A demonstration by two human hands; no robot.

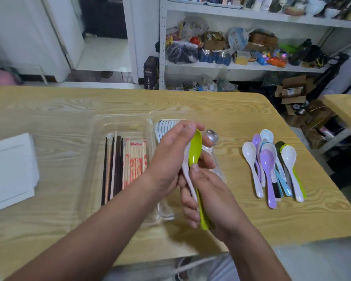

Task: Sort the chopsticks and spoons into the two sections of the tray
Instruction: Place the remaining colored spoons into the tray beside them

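A clear plastic tray [101, 126] with two sections lies in the middle of the table. Its left section holds dark and pale chopsticks [123, 165]. Its right section holds stacked white spoons [164, 126], mostly hidden behind my hands. Above that section my right hand [207, 191] grips the handles of a lime green spoon [196, 151] and a white spoon [185, 169] nested behind it. My left hand [170, 157] lies against the white spoon's back with fingers stretched over the bowls. A clear spoon [211, 135] shows just beyond the green one.
A pile of loose white, purple, blue and green spoons [272, 169] lies on the table to the right. A white box [10, 169] sits at the left edge. The table's right edge drops off near the pile; cluttered shelves [241, 65] stand behind.
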